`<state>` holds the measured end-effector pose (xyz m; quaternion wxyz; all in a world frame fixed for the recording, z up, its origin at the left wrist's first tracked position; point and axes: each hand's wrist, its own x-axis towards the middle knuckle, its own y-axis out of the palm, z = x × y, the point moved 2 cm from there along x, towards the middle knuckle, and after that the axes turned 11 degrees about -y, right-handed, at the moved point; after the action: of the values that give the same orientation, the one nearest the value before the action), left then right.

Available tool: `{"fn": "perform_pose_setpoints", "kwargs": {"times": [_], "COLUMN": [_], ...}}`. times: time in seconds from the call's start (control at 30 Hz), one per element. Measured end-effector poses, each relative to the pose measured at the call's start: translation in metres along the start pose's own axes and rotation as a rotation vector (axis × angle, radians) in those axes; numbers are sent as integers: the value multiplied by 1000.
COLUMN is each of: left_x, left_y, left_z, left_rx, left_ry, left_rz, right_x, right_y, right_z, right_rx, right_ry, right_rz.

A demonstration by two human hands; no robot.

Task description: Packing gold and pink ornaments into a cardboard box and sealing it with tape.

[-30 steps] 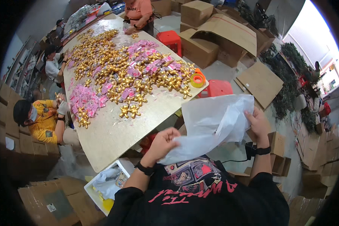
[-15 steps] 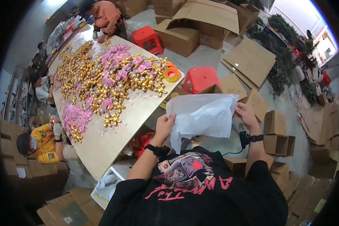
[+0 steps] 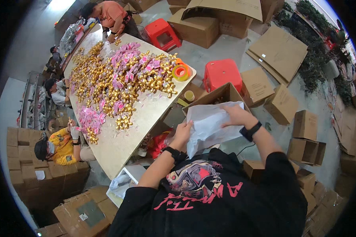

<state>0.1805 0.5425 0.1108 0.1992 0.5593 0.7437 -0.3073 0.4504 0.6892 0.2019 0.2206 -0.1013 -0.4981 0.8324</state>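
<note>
A thin white translucent plastic bag or sheet [image 3: 205, 124] hangs crumpled in front of my chest. My left hand [image 3: 183, 133] pinches its left edge between thumb and fingers. Over its right part lies my right hand [image 3: 239, 117], thumb and fingers apart, against the film; whether some fingertips are inside a fold I cannot tell. Just beyond the film stands an open cardboard box [image 3: 234, 94], partly covered by it, its contents mostly hidden.
At left, a long table [image 3: 140, 118] carries a heap of gold balloon-dog-shaped pieces [image 3: 124, 93], pink packets [image 3: 91, 117] and tape rolls [image 3: 180, 72]. Red stools [image 3: 223, 73] and cardboard boxes [image 3: 281, 103] stand around. Co-workers, one in yellow [image 3: 65, 148], are along the table.
My right hand has left the film's upper right corner and moved left onto it with fingers spread. The film has lowered and crumpled over the box's near side. My left hand keeps its hold.
</note>
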Motion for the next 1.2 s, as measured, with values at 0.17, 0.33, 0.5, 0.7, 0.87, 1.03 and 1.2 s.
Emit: {"fn": "perform_pose_setpoints", "kwargs": {"times": [0.17,0.33,0.5,0.7,0.87,1.03,1.2], "left_x": [20,9,10,25,41,52,40], "left_y": [15,45,71,77,90,104,155], "left_z": [19,-2,-4,-2,-19,-14,-43], "left_rx": [68,276,232,245,173,251,1207], "left_ry": [-59,35,-159,-270,-311,-534,212], "left_rz": [-185,-459,-465,-580,-466,-360,-363], "right_x": [3,21,34,46,51,76,48], "right_y": [17,-7,3,98,144,175,220], "right_z": [-70,-64,14,-32,-83,-89,-129], "right_rx": [-58,-212,-341,6,56,98,101], "right_ry": [102,154,396,658,677,730,844], "right_rz": [415,227,-132,200,441,674,536]}}
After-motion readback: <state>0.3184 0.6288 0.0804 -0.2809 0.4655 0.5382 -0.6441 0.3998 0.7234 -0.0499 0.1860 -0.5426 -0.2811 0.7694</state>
